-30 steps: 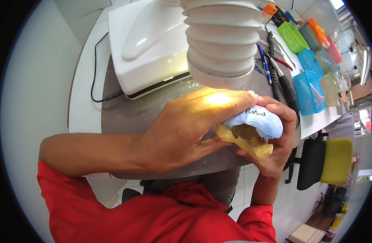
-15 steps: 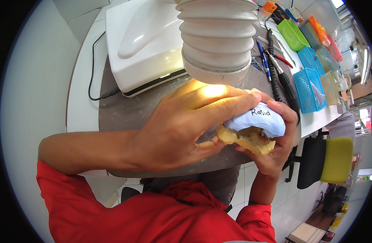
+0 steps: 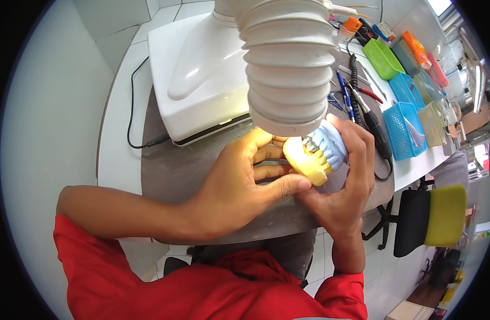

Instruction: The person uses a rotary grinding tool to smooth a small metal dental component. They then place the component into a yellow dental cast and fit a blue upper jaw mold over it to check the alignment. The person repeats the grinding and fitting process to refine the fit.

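Two dental casts are held together just below the mouth of a white corrugated hose (image 3: 290, 74), their teeth meeting. The yellow dental cast (image 3: 303, 164) is on the left, lit brightly. Against it on the right sits the blue dental cast (image 3: 333, 145), with some silvery teeth beside the hose mouth. My left hand (image 3: 237, 184) grips the yellow cast, thumb along its lower edge and fingers behind it. My right hand (image 3: 352, 176) is wrapped round the blue cast from the right. Its fingertips are partly hidden behind the casts.
A white machine housing (image 3: 197, 85) stands at the back left with a black cable (image 3: 132, 106). To the right lie a handpiece (image 3: 376, 125) with a coiled cord, a blue pen (image 3: 345, 96) and red-handled pliers (image 3: 370, 95). Blue baskets (image 3: 405, 130) and a green basket (image 3: 382, 58) line the right side, near a chair (image 3: 429, 221).
The casts have been turned so their teeth show, with the written side of the blue one out of view. My left hand has shifted from over the casts to the yellow one's side.
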Tool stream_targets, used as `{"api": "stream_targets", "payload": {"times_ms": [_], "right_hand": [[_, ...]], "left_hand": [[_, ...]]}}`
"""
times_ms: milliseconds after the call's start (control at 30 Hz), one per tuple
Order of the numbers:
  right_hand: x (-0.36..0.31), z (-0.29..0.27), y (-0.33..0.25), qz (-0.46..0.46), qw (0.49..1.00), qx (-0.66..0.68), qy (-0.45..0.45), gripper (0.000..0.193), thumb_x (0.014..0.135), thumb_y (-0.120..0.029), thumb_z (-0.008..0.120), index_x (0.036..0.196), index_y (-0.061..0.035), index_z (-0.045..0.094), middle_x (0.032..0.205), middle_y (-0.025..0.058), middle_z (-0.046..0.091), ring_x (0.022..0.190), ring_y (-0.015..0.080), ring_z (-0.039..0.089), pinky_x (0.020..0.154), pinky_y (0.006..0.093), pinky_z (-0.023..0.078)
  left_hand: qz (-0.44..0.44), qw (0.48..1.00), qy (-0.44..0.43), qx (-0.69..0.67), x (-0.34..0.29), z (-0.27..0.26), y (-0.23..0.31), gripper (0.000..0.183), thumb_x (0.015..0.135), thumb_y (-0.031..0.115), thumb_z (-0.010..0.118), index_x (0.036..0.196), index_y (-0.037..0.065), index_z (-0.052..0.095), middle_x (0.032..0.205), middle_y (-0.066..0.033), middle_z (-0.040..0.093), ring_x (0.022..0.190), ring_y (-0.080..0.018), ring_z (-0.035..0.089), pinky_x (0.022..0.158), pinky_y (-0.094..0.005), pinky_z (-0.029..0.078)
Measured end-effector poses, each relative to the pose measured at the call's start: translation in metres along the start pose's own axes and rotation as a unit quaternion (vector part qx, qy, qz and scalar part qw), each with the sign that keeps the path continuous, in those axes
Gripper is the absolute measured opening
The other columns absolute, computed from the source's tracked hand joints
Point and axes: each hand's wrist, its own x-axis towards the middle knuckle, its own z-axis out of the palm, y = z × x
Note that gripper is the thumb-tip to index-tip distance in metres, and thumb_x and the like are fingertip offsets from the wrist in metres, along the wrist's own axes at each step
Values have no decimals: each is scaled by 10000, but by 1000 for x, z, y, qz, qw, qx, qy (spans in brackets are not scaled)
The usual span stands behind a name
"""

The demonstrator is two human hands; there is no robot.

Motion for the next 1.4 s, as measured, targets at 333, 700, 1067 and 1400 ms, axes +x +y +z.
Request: {"api": "stream_targets", "payload": {"times_ms": [333, 700, 1067, 1400], "right_hand": [[-7, -10, 7, 214, 921, 321, -61, 738, 900, -318, 733, 1465, 29, 410, 1366, 173, 543, 1206, 213, 557, 1006, 321, 447], [-19, -11, 21, 209, 892, 397, -50, 798, 808, -217, 832, 1426, 45, 400, 1382, 207, 520, 1267, 279, 537, 1051, 377, 447], [-19, -13, 17, 235, 872, 427, -35, 939, 740, -267, 884, 1452, 47, 358, 1384, 211, 517, 1283, 276, 526, 1080, 386, 424], [-18, -12, 16, 247, 868, 429, -31, 983, 719, -303, 897, 1462, 48, 357, 1364, 211, 519, 1250, 269, 547, 1046, 372, 459]], "left_hand": [[77, 994, 52, 52, 12, -9, -14, 448, 916, 81, 692, 1285, -57, 479, 1175, -156, 639, 1104, -210, 631, 916, -318, 538], [8, 997, 15, 82, 6, -6, 9, 583, 850, -4, 742, 1346, -59, 442, 1302, -190, 578, 1142, -237, 632, 994, -343, 526], [44, 987, 5, 154, 2, -7, 8, 609, 825, -17, 760, 1348, -31, 448, 1312, -193, 573, 1093, -240, 663, 940, -330, 558], [44, 988, 3, 145, 3, -7, 6, 585, 828, 14, 770, 1329, -40, 471, 1279, -176, 599, 1110, -227, 651, 961, -338, 540]]}}
